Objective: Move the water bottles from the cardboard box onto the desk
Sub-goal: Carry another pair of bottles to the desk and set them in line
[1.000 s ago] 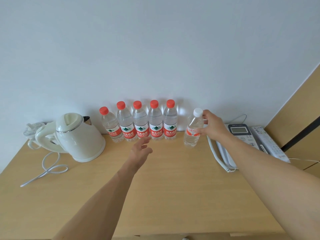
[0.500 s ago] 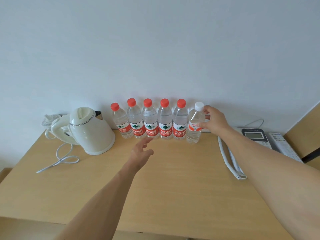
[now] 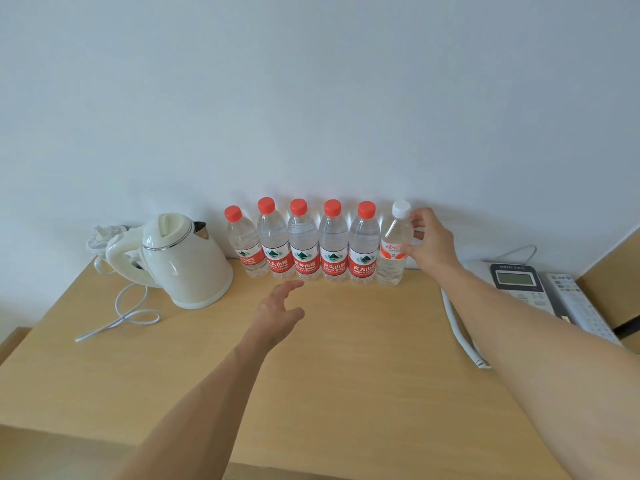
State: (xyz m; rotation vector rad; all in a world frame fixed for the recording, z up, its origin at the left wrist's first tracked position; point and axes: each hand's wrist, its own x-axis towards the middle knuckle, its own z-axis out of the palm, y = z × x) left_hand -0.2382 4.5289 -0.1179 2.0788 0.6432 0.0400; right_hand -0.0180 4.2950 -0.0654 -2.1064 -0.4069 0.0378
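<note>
Several red-capped water bottles stand in a row against the wall at the back of the wooden desk. At the right end of the row stands a white-capped bottle, upright and touching its neighbour. My right hand holds this bottle, fingers curled round its upper part and label. My left hand hovers over the desk in front of the row with relaxed, spread fingers and holds nothing. The cardboard box is out of view.
A cream electric kettle with a looped white cord sits at the back left. A desk phone with a white handset cord and a remote lie at the right. A wooden panel rises at the far right.
My right hand has slid the white-capped bottle left until it stands against the red-capped row. The view has shifted, so everything sits further right. My left hand stays in front of the row.
</note>
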